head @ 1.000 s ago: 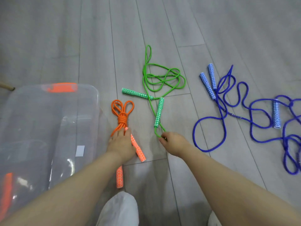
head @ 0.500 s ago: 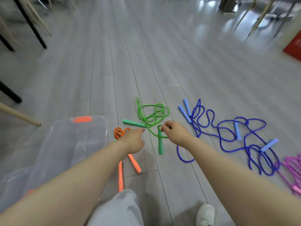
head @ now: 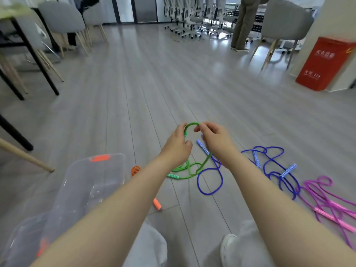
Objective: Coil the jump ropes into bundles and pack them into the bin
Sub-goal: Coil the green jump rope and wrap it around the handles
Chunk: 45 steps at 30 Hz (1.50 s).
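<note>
1. Ropes on the floor, by colour: one green jump rope [head: 189, 167], one orange jump rope [head: 135, 169], one pink jump rope [head: 327, 203], and a tangle of blue jump ropes [head: 273, 170] showing three blue handles, so at least two ropes; the exact count cannot be told.
2. Bin count: one clear plastic bin [head: 107, 170] at lower left of the frame, with an orange latch on its far rim.
3. Hands: two. The left hand [head: 178, 146] grips a green handle with curled fingers; the right hand [head: 215, 140] pinches the green cord between thumb and forefinger. A short arc of cord spans the gap between them at frame centre.
4. The rest of the green rope hangs down to loose loops on the floor, its second handle lying below the left wrist.
5. Writing: a red box [head: 325, 64] at upper right carries pale characters and the digits "119"; the characters are too blurred to read.
6. Change since a second ago: both hands have risen from the floor, lifting the green rope; the view has tilted up, bringing chairs [head: 61, 20] and the pink rope into frame. The orange bundle lies in the same place beside the bin.
</note>
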Motion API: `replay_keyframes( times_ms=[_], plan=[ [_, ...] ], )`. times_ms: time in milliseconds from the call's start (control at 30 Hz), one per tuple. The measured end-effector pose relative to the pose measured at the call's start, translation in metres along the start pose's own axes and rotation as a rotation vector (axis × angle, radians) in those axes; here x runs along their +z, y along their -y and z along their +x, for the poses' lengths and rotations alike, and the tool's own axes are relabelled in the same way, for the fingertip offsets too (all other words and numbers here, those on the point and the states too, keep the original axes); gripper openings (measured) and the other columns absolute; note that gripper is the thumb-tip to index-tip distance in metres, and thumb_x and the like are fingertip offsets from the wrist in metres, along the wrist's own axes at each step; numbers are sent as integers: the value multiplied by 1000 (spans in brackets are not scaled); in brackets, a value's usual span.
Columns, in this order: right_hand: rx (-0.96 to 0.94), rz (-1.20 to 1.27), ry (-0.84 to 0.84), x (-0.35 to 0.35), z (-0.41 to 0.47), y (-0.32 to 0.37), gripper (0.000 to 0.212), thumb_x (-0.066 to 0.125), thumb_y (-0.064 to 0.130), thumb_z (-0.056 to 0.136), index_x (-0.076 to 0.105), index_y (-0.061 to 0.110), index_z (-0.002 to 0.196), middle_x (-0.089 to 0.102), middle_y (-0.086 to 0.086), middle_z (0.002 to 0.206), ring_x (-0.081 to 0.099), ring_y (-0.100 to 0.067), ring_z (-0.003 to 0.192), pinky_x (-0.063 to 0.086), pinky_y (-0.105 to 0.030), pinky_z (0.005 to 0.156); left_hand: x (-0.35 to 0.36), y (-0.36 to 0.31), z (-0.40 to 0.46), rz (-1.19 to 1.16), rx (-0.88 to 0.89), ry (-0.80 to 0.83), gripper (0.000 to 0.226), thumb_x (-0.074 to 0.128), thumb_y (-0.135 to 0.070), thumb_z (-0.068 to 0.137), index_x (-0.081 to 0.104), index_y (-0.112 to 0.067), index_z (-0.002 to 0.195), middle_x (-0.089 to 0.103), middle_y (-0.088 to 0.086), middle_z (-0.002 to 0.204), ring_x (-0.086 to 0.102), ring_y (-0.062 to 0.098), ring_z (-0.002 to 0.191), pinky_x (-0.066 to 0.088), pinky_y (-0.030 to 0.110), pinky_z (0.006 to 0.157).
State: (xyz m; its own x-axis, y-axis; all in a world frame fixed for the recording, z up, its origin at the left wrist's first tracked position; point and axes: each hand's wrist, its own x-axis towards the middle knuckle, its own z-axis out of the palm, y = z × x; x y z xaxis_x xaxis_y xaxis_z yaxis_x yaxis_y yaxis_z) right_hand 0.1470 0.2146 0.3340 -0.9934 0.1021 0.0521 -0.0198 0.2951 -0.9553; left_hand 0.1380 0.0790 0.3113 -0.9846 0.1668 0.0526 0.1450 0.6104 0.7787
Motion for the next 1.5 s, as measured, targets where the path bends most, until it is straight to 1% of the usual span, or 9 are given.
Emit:
replay_keyframes(
  times_ms=[167, 267, 467, 667, 833, 1000, 1133, 1300, 1500],
  plan=[
    [32, 254, -42, -34, -26, 25, 29, 49, 22, 98, 68, 16, 78, 35, 8, 51, 29, -10, 45, 28, -20, 45, 9, -14, -15, -179, -38, -23, 18, 52, -31, 96, 58, -21, 110, 66, 1, 107, 60, 20, 102, 45, 37, 94],
    [47, 356, -20, -47, -25, 29, 30, 46, 23, 100, 67, 14, 80, 32, 7, 51, 24, -11, 45, 25, -20, 43, 14, -28, -15, -242, -33, 63, 33, 46, -47, 90, 60, -18, 93, 66, 13, 94, 62, 31, 95, 48, 48, 91],
    [174, 428, -47, -60, -7, 32, 28, 45, 24, 100, 63, 12, 82, 33, 4, 54, 24, -13, 49, 23, -25, 48, 16, -44, 1, -637, -90, 3, 27, 34, -8, 93, 58, -17, 86, 51, -3, 68, 52, 17, 58, 50, 33, 64],
    [107, 195, 25, -80, -12, 29, 16, 58, 19, 93, 68, 11, 83, 38, 5, 57, 31, -13, 53, 31, -24, 53, -2, -32, 18, -499, 32, -101, 17, 48, -19, 98, 53, -22, 82, 43, 1, 66, 41, 14, 57, 38, 24, 55],
    [64, -269, 170, -109, -21, 21, 13, 66, 27, 90, 72, 16, 88, 54, 3, 70, 47, -11, 66, 49, -29, 71, -37, -6, 32, -672, -58, -420, 19, 45, -13, 98, 51, -23, 82, 40, -2, 66, 35, 10, 50, 32, 21, 46],
    [34, -180, -142, -129, -18, 17, 14, 65, 28, 91, 73, 19, 84, 49, 13, 57, 41, -11, 59, 39, -23, 59, -66, 25, 37, -1035, -295, -735, 24, 31, -10, 98, 48, -19, 83, 38, -3, 66, 32, 7, 44, 30, 19, 41],
    [96, 177, -323, -95, -7, 14, 19, 56, 22, 96, 71, 15, 87, 45, 4, 66, 37, -13, 58, 34, -26, 56, -47, 10, 38, -1086, -376, -453, 22, 40, -10, 98, 53, -15, 81, 44, -2, 65, 38, 4, 38, 34, 14, 39],
    [73, 236, -91, -47, -6, 18, 23, 49, 16, 100, 70, 16, 90, 42, 4, 60, 36, -6, 47, 32, -17, 49, -10, -14, 28, -1008, -413, 40, 22, 43, -15, 97, 60, -10, 84, 51, -1, 65, 43, 8, 43, 39, 18, 41],
    [44, 15, 33, -18, -3, 9, 26, 53, 17, 93, 70, 30, 77, 56, 8, 61, 50, -12, 65, 43, -32, 69, 5, -22, 25, -903, -309, 129, 24, 42, -20, 93, 63, -10, 86, 50, 1, 68, 45, 15, 55, 42, 28, 55]
  ],
)
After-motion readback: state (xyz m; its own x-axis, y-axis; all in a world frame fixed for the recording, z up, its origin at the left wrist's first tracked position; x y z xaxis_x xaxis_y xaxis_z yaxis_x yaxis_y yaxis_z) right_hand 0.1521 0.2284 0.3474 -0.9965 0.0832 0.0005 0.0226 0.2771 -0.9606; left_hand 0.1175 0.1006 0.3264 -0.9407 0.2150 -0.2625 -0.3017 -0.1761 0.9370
